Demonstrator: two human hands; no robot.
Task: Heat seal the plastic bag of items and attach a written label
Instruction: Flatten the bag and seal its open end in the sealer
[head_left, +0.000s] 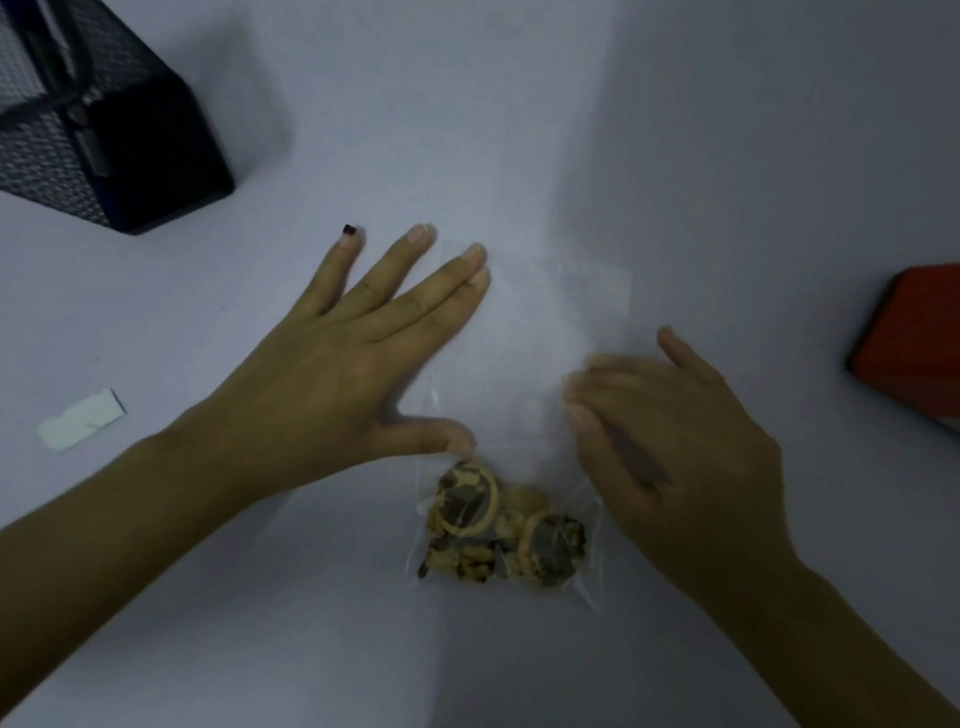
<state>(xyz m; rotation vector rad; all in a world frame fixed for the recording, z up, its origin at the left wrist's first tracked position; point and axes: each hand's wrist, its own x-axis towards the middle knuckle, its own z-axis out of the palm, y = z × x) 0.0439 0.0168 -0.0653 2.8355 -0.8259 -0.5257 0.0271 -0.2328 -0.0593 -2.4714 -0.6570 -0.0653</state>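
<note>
A clear plastic bag (530, 332) lies flat on the white table, its mouth pointing away from me. Its near end holds a clump of brown pieces and tan rubber bands (501, 530). My left hand (358, 353) lies flat with straight, spread fingers, pressing on the bag's left side, the thumb just above the contents. My right hand (670, 436) is blurred, fingers loosely bent, resting on the bag's right side; it holds nothing that I can see. A small white paper label (80, 420) lies on the table to the left, apart from both hands.
A black mesh container (93, 119) stands at the back left. A red box-like object (909, 338) sits at the right edge. Bare white table (727, 156) stretches beyond the bag.
</note>
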